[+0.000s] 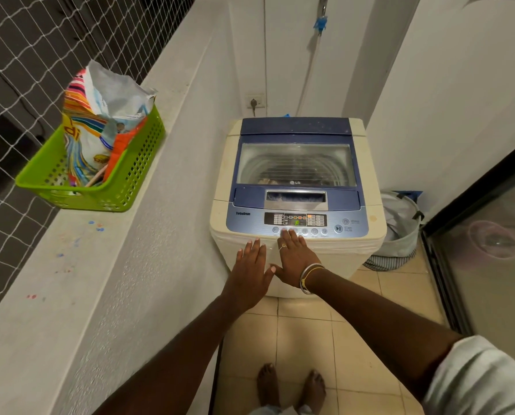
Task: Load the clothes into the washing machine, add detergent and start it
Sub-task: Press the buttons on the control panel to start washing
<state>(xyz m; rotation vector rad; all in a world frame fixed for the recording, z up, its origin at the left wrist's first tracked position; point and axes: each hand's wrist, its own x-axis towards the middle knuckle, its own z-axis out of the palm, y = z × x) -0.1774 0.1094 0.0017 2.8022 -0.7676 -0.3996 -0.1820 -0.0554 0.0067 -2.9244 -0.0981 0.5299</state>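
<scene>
From the head camera, my only view, I read this as the last step: setting the cycle and starting it. The washing machine (222, 187) stands in the middle of the frame with its lid (296, 164) down. Through the glass I think I see clothes in the drum, though glare makes that unsure.

The control panel (250, 218) is lit. My right hand (293, 256) lies just below it, fingers straight and gripping nothing, with the fingertips (286, 233) on the row of small round buttons. My left hand (250, 271) lies flat and empty at the machine's front edge, touching the right thumb, so neither of the 2 hands holds anything.

The start button (338, 228) sits at the right end of that row, near the right fingertips but not under them. I judge the next move is a short slide right and 1 firm press.

The detergent bag (100, 127) stands open in the green basket (124, 190) at the upper left, well apart from both hands.
</scene>
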